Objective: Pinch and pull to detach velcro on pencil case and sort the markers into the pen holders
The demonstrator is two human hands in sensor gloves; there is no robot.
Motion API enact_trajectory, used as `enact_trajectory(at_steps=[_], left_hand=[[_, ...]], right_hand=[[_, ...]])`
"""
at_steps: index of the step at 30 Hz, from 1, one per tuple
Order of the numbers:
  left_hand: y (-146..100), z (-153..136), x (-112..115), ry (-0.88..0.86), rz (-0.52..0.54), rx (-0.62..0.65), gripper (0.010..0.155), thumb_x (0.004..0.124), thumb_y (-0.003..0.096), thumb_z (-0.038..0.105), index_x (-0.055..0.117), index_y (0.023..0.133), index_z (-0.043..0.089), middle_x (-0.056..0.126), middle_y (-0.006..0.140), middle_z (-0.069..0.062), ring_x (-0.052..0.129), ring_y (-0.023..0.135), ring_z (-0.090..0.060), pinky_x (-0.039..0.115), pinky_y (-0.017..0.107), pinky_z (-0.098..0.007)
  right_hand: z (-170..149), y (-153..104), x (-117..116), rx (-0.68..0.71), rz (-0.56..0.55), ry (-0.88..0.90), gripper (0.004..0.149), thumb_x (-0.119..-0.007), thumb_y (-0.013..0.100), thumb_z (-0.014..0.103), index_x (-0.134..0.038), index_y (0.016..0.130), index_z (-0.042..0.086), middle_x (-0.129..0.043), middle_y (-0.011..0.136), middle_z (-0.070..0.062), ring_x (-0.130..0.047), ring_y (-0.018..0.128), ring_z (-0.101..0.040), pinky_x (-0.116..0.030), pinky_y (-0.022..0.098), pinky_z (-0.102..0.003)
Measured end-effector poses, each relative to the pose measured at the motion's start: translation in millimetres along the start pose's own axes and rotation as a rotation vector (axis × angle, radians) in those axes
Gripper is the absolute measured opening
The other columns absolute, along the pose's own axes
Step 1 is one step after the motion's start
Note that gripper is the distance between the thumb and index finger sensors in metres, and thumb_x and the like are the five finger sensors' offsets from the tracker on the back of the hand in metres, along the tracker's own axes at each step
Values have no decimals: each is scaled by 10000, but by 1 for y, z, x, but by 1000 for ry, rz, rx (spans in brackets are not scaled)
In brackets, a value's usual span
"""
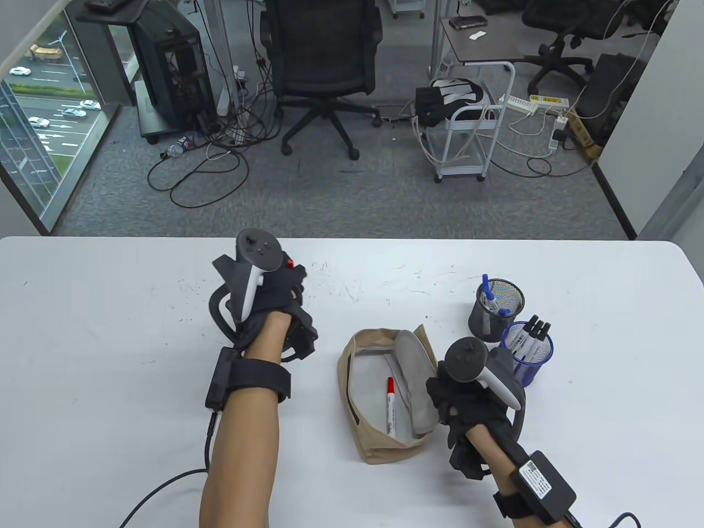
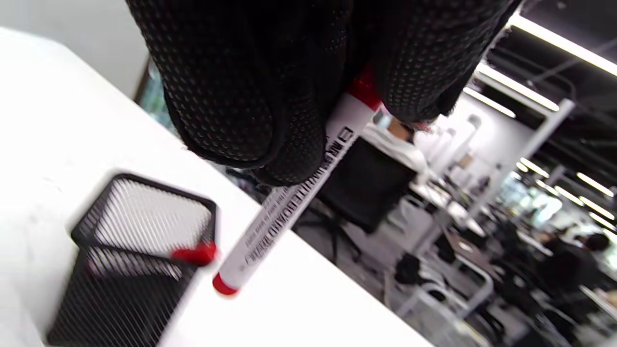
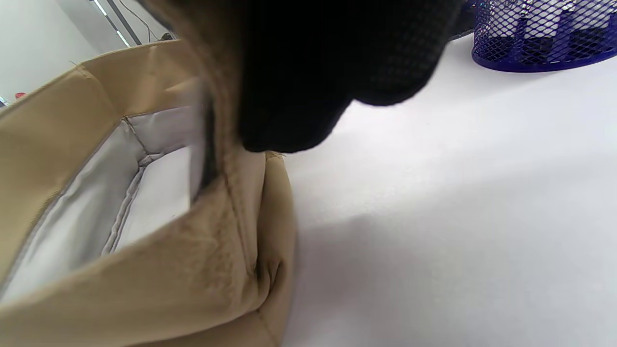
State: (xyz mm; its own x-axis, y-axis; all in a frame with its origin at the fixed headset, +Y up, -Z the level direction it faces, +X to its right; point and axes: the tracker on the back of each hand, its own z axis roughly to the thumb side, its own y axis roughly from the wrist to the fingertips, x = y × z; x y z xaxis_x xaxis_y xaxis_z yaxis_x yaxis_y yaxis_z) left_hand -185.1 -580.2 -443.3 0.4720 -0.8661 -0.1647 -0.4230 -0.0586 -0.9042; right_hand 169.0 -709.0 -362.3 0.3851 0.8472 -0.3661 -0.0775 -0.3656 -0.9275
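Observation:
My left hand (image 1: 278, 291) hovers at the table's middle left and grips a red-capped white marker (image 2: 289, 202), which slants down toward a black square mesh holder (image 2: 130, 260). A red cap (image 2: 193, 254) shows at that holder's rim. In the table view the hand hides this holder. The tan pencil case (image 1: 379, 440) lies open with one red marker (image 1: 391, 407) inside. My right hand (image 1: 448, 404) pinches the case's right edge (image 3: 226, 193). A black round holder (image 1: 498, 311) has blue markers in it. A blue holder (image 1: 529, 355) has black-capped ones.
The white table (image 1: 110, 341) has pen scribbles near its far edge. Cables run from both wrists off the near edge. Beyond the table are an office chair (image 1: 324, 60), a small cart (image 1: 467, 137) and floor cables.

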Motion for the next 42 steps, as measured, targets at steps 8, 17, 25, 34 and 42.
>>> enact_trajectory(at_steps=[8,17,25,34,42], left_hand=[[23,-45,-8,-1,67,-101,510,902,462,439,891,937,253,1036,874,-68,1145,633,-225,1033,373,-282],[25,-48,0,-56,20,-85,590,922,451,407,848,981,161,1005,898,-136,1131,666,-260,1032,385,-301],[-16,23,12,9,-157,67,543,961,432,392,925,909,136,1077,790,-146,1174,544,-251,1048,304,-278],[-72,99,87,187,-515,191,543,962,440,386,920,917,129,1073,800,-152,1163,566,-268,1043,322,-291],[-84,108,181,463,-682,100,562,962,442,394,910,931,122,1065,816,-159,1150,589,-289,1028,341,-323]], right_hand=[[0,0,0,1,2,2,567,-806,525,320,-718,951,-44,-1033,669,-135,-1054,220,-177,-875,175,-311],[0,0,0,2,5,3,566,-808,524,318,-718,951,-41,-1032,670,-134,-1054,222,-178,-875,178,-312],[-1,0,-1,0,5,8,569,-809,523,320,-717,952,-42,-1032,671,-132,-1054,222,-177,-875,177,-312],[-2,0,-1,4,4,4,570,-810,522,320,-717,952,-42,-1033,670,-132,-1054,223,-177,-876,178,-312],[-2,0,-1,6,6,8,569,-809,522,321,-717,952,-41,-1032,671,-131,-1054,225,-177,-875,179,-312]])
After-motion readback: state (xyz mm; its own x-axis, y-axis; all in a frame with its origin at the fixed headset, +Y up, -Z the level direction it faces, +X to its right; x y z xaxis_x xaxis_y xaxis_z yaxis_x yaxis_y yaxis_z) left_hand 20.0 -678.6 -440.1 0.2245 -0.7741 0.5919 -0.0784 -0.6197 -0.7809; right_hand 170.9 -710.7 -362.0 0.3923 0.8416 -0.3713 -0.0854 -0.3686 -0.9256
